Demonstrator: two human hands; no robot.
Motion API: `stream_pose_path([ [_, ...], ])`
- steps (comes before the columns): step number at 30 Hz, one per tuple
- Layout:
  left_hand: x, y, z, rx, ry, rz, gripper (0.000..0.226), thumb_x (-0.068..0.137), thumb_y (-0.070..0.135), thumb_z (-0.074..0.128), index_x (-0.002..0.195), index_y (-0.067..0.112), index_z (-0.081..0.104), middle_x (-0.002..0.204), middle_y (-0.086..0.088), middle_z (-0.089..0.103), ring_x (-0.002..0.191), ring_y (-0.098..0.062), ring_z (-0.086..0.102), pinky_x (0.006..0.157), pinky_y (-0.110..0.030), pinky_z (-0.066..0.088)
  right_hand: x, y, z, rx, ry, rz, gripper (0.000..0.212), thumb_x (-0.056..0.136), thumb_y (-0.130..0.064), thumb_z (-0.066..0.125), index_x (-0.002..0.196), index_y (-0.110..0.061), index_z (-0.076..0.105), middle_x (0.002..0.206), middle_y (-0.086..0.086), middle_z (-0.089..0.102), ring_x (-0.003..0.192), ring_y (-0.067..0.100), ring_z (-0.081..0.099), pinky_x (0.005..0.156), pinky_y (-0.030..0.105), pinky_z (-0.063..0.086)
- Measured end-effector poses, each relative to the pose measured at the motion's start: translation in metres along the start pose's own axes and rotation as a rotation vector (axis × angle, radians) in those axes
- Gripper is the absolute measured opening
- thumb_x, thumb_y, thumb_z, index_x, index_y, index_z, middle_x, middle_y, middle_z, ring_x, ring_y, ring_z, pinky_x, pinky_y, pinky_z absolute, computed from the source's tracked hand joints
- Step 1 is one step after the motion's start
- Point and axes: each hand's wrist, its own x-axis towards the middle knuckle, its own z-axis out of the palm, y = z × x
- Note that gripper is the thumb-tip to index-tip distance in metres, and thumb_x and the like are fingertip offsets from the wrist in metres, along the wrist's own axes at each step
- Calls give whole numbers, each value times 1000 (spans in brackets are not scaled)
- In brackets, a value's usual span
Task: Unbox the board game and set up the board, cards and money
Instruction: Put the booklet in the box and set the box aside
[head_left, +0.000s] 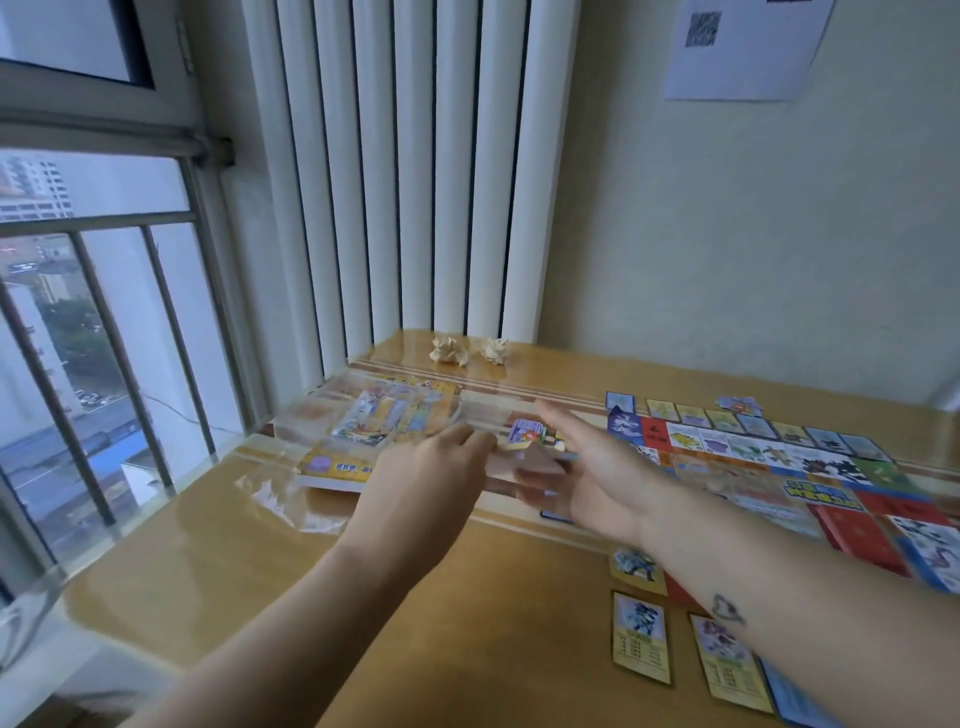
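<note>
Head view: game box (332, 466), yellow, flat on table (467, 623) by the window; clear plastic packaging (374, 415) lies over it, contents blurred. Left hand (431, 467), fingers curled, pinches card stack (524, 434) between box and board (753, 452). Right hand (597, 467), fingers straight and spread, just beside the stack; contact unclear. Loose cards (640, 636) near board, some hidden by the right forearm.

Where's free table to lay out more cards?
Free: near table between game box and near cards; far strip between paper balls and board. Crowded: card stack between left hand and right hand.
</note>
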Motion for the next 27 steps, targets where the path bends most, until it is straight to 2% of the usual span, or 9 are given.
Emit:
stream_pose_path([
  [3, 4, -3, -6, -22, 43, 63, 27, 65, 7, 82, 87, 15, 71, 75, 3, 68, 51, -14, 61, 37, -23, 43, 9, -5, 19, 26, 126, -190, 43, 83, 3, 65, 124, 5, 53, 110, 20, 63, 81, 26, 65, 55, 31, 56],
  [7, 4, -20, -10, -182, -23, 120, 26, 79, 15, 75, 104, 20, 71, 105, 5, 70, 75, -13, 69, 55, -28, 58, 32, -10, 34, -127, 331, -329, 85, 74, 10, 69, 143, -17, 27, 121, 16, 58, 96, 31, 64, 69, 44, 58],
  [9, 4, -41, -9, -244, 7, -23, 24, 86, 19, 68, 109, 24, 70, 113, 8, 68, 87, -11, 68, 72, -30, 58, 39, -19, 42, -280, 381, -465, 77, 75, 5, 70, 139, -17, 34, 118, 9, 60, 98, 24, 63, 70, 36, 58],
  [11, 3, -71, -7, -268, 90, -299, 24, 88, 20, 64, 111, 21, 70, 116, 5, 67, 97, -15, 65, 84, -30, 52, 48, -28, 50, -537, 383, -711, 39, 77, -1, 70, 110, -17, 56, 102, 2, 66, 88, 15, 62, 59, 17, 50],
  [13, 1, -102, -2, -271, 131, -567, 25, 89, 18, 62, 113, 18, 69, 119, 0, 65, 101, -21, 62, 87, -30, 45, 60, -30, 64, -722, 367, -942, 15, 76, -6, 71, 84, -17, 65, 79, -6, 66, 72, 8, 58, 58, 16, 43],
  [15, -4, -125, 7, -275, 129, -726, 26, 90, 17, 59, 115, 17, 68, 122, -5, 62, 107, -25, 59, 91, -33, 43, 77, -23, 79, -879, 367, -1072, 11, 80, -8, 69, 82, -19, 72, 75, -9, 67, 72, 7, 58, 63, 22, 45],
  [18, -11, -132, 22, -352, 153, -886, 27, 93, 21, 55, 118, 17, 66, 128, -8, 57, 118, -27, 51, 100, -37, 39, 105, 2, 97, -1218, 350, -1226, 24, 84, -4, 62, 98, -20, 75, 88, 0, 72, 85, 18, 59, 72, 28, 45],
  [22, -15, -121, 34, -434, 150, -973, 30, 97, 28, 49, 122, 19, 63, 133, -6, 51, 123, -24, 47, 100, -35, 36, 131, 32, 101, -1527, 155, -1053, 34, 96, -14, 46, 115, -30, 68, 108, -3, 68, 103, 23, 51, 90, 34, 37],
  [27, -14, -125, 40, -429, 124, -1005, 31, 96, 31, 49, 123, 21, 61, 136, -4, 47, 115, -25, 52, 97, -34, 37, 122, 36, 103, -1715, -76, -810, 37, 103, -31, 30, 131, -26, 54, 135, -7, 54, 126, 23, 37, 99, 35, 22],
])
